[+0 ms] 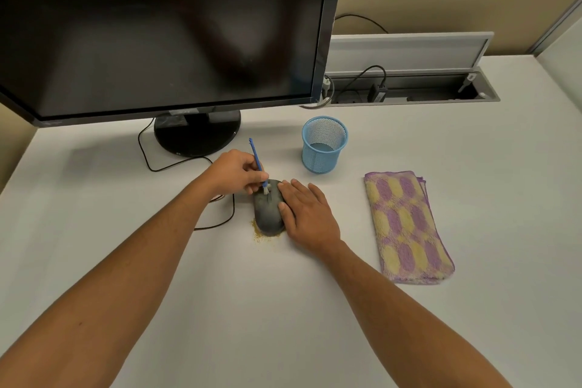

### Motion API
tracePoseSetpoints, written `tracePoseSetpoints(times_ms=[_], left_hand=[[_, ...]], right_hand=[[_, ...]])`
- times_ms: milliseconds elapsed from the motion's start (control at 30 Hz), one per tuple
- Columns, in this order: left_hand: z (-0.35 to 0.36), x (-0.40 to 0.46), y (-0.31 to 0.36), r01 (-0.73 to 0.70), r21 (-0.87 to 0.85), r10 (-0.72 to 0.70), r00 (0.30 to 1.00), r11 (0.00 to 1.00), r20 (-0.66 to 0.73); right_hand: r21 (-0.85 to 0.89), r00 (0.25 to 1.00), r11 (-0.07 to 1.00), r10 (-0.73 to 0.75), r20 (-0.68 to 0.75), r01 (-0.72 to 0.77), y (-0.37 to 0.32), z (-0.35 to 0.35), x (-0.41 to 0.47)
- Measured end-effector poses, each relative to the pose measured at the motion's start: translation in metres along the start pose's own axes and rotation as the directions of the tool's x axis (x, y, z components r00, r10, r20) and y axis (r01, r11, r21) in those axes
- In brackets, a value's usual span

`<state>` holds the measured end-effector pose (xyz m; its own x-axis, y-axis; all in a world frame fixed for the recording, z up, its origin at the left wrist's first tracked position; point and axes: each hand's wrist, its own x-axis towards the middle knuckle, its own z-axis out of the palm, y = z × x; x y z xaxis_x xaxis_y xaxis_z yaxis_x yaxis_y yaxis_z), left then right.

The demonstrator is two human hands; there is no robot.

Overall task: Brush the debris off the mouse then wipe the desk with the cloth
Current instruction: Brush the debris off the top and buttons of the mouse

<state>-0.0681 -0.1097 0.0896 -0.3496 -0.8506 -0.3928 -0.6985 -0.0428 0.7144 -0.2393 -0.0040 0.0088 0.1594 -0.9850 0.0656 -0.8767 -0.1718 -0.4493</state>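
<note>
Mouse (pixel 267 209) at counter (pixel 220 309) centre, steadied by flat right hand (pixel 307 214) while left hand (pixel 233 173) fingers pinch brush (pixel 259 164) — hard strokes could scatter debris (pixel 261 235) toward cloth (pixel 406 227) at right.

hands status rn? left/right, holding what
Left hand: closed, holding the blue brush, bristles on the mouse.
Right hand: open, fingers flat against the mouse's side, gripping nothing.

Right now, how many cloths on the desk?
1. The folded purple-and-yellow cloth lies flat on the desk, right of the mouse and the right hand, untouched. None other shows; the monitor could hide something behind it.
</note>
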Motion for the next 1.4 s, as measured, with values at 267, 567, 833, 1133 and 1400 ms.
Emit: tracePoseSetpoints(times_ms=[267,567,833,1133,1400], left_hand=[[-0.002,-0.007,-0.005,0.026,-0.188,-0.006,0.995,0.982,0.103],[0.014,-0.002,-0.006,-0.028,-0.057,0.015,0.974,0.998,-0.225],[0.002,-0.007,-0.002,0.010,-0.008,-0.009,0.996,1.000,0.093],[0.003,-0.016,0.001,0.008,-0.194,0.027,0.984,0.981,0.178],[0.014,-0.002,0.004,-0.069,-0.037,0.058,0.967,0.997,-0.250]], right_hand=[[-0.007,1.000,1.000,-0.003,0.004,0.003,0.002,0.000,0.000],[-0.013,0.999,1.000,0.001,0.037,0.000,0.002,0.000,0.000],[-0.003,1.000,1.000,0.001,0.020,-0.001,0.001,-0.002,0.000],[-0.001,1.000,1.000,-0.001,-0.004,0.001,0.000,-0.001,-0.001],[-0.006,1.000,1.000,0.001,0.015,-0.001,0.000,-0.002,-0.001]])
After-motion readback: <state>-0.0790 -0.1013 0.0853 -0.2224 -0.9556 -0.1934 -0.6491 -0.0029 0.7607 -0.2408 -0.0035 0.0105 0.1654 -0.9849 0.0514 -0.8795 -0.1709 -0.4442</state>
